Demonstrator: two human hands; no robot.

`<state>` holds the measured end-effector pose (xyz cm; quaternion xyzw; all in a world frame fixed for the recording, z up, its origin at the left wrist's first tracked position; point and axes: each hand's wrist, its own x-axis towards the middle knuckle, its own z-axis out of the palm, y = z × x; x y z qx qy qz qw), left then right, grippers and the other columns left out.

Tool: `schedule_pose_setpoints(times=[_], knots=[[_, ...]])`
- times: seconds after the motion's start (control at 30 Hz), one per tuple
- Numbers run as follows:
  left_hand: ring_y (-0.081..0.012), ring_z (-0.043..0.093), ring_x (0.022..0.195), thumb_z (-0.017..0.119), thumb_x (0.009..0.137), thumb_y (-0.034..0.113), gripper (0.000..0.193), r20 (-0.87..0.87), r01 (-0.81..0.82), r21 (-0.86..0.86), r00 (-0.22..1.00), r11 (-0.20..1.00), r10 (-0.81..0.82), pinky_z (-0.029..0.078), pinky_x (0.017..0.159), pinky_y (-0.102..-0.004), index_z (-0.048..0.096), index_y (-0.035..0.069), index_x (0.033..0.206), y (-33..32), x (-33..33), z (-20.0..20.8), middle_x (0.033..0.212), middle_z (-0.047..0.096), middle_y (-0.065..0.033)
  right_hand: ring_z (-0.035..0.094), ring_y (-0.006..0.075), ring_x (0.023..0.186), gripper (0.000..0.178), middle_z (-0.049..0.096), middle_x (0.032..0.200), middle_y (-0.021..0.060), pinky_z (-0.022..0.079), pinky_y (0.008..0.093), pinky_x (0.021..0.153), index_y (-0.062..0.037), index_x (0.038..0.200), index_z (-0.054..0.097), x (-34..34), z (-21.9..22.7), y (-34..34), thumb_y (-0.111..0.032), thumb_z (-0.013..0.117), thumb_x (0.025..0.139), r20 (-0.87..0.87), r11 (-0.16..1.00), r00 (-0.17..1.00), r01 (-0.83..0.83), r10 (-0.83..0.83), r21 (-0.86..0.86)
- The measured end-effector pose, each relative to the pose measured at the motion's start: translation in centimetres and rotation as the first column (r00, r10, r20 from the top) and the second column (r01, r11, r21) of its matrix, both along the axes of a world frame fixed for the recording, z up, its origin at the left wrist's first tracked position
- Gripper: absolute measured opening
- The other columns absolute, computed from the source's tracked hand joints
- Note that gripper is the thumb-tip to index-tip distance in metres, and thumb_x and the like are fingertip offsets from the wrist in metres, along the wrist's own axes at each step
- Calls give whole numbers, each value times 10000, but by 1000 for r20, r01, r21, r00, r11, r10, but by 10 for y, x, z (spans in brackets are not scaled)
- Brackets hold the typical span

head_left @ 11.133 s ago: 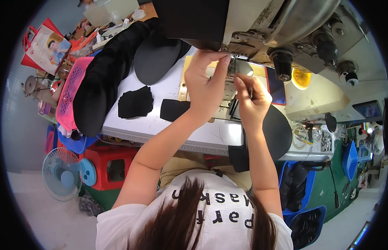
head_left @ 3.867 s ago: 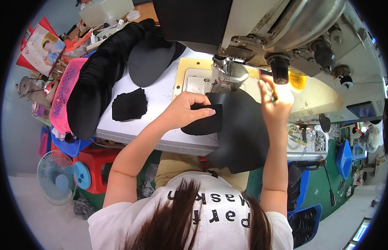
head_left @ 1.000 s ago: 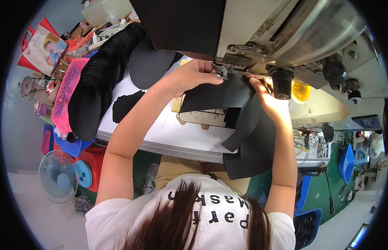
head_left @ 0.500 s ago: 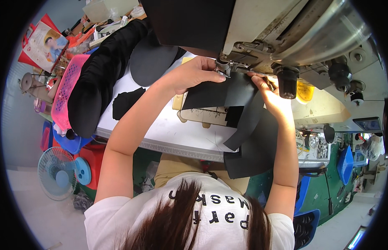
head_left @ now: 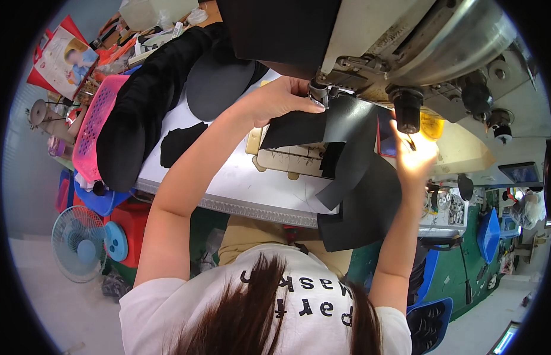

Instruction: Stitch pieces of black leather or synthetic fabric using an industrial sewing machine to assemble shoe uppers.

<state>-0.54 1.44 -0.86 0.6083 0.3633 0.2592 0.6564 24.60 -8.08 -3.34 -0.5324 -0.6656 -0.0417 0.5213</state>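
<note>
My left hand [head_left: 278, 102] is at the presser foot [head_left: 318, 92] of a sewing machine [head_left: 370, 65]. Its thumb and fingers close on the edge of a black sheet piece [head_left: 296, 129], which lies under the foot. The smooth black material [head_left: 370, 195] curves down from the machine bed [head_left: 287, 160] and hangs over the table's front edge. My right hand [head_left: 414, 157], washed out by the lamp light, is closed right of the material, apart from it. A small, dark, slim thing shows at its fingers; its kind is unclear.
Left on the white table [head_left: 228, 183] lie a long row of black rounded pieces [head_left: 121, 142], a pink basket [head_left: 98, 127] and a small black scrap [head_left: 182, 145]. A ruler strip [head_left: 240, 208] edges the table. A fan [head_left: 80, 245] stands at far left.
My right hand has let go of the black material by the foot and moved right and down. The left hand stays at the foot. The view has shifted slightly.
</note>
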Motion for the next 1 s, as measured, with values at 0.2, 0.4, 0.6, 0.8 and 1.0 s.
schedule_pose_setpoints(times=[0.2,0.4,0.6,0.8,1.0], knots=[[-73,578,795,719,737,88,149,38,37,14,999,999,-38,441,766,-195,666,66,874,3,4,-1,832,653,-13,650,206,809,105,680,925,113,511,291,712,27,888,678,92,12,-100,-30,600,847,69,688,698,677,-713,262],[-83,582,747,724,726,105,178,61,59,43,996,997,-62,450,742,-203,664,57,886,5,2,-7,824,649,-17,641,203,794,144,681,915,97,503,277,696,27,872,674,97,-6,-103,-81,579,876,159,695,677,686,-718,216],[-92,586,774,719,727,113,222,17,46,11,999,999,-46,455,757,-217,652,25,919,-1,1,-5,838,645,-30,576,171,806,320,602,935,67,469,268,700,-14,1069,595,24,14,-70,-267,593,874,119,963,956,261,-268,73],[-90,585,783,713,732,104,216,52,11,58,999,998,-14,436,793,-210,653,21,922,4,3,-11,846,650,-28,607,247,756,210,586,821,92,478,363,660,-49,979,568,-53,20,-20,-137,634,800,240,985,967,117,-84,-128],[-78,586,782,708,739,96,179,142,34,-18,989,999,-31,427,788,-207,670,44,907,6,3,-12,841,662,-26,556,248,659,117,547,741,82,436,349,592,-50,885,586,-75,29,0,-104,604,783,552,973,807,225,-210,41]])
